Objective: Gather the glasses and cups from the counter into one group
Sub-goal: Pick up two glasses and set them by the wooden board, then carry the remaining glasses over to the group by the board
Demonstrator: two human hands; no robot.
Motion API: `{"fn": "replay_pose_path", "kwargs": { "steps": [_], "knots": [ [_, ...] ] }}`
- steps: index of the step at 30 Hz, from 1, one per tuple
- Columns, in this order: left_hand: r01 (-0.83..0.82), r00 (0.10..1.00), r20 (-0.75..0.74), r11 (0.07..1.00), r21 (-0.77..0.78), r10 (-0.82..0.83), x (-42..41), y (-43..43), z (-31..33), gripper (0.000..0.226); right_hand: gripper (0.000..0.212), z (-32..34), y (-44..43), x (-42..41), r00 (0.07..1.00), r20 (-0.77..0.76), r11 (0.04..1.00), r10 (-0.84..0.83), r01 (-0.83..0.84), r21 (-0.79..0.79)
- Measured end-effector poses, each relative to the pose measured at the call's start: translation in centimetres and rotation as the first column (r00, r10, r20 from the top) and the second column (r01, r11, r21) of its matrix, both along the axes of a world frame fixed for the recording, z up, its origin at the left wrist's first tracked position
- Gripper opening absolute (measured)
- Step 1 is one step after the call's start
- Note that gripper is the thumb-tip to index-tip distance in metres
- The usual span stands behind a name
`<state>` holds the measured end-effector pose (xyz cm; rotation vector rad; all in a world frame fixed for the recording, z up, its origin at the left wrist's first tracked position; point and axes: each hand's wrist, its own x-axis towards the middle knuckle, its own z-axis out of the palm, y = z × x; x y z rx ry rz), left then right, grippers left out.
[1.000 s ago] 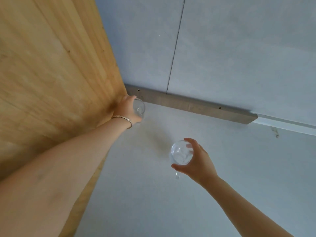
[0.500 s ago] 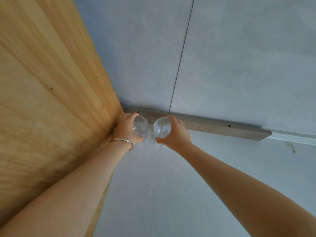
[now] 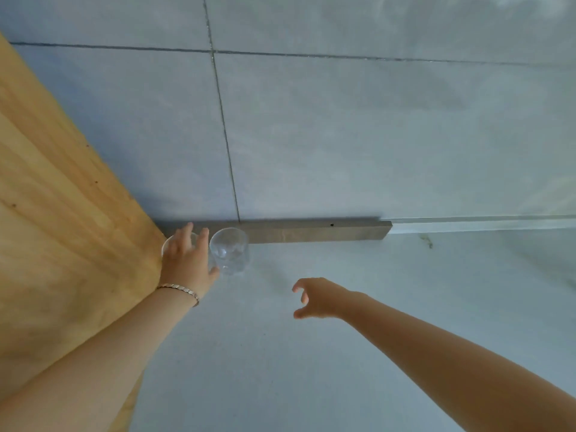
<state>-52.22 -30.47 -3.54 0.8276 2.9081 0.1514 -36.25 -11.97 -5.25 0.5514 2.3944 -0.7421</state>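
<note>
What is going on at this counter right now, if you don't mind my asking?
A person is grouping clear glasses in the corner of the counter, where a wooden panel meets the tiled wall. The left hand is spread over one glass, mostly hiding it. A second glass stands upright right beside it, free of any hand. The right hand is open and empty above the counter, clear of that glass.

arms: bare, no sleeves | left wrist: silver link bracelet [image 3: 179, 290]
</note>
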Motion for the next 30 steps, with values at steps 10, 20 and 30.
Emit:
{"fn": "replay_pose_path", "kwargs": {
  "steps": [10, 20, 30],
  "knots": [
    [0.435, 0.852, 0.387, 0.888, -0.149, -0.352, 17.3, 15.1, 2.1, 0.023, 0.049, 2.9, 12.5, 21.3, 0.959, 0.097, 0.959, -0.267, 0.254, 0.124],
    [0.536, 0.766, 0.438, 0.844, -0.029, -0.471, 40.3, 33.0, 2.1, 0.004, 0.04, 5.1, 27.7, 47.6, 0.88, -0.011, 0.853, -0.475, 0.464, 0.238],
    [0.529, 0.754, 0.479, 0.848, -0.036, -0.45, 51.7, 40.0, 2.6, 0.006, 0.059, 6.4, 40.7, 59.2, 0.746, -0.36, 0.614, -0.561, 0.666, 0.424]
  ]
}}
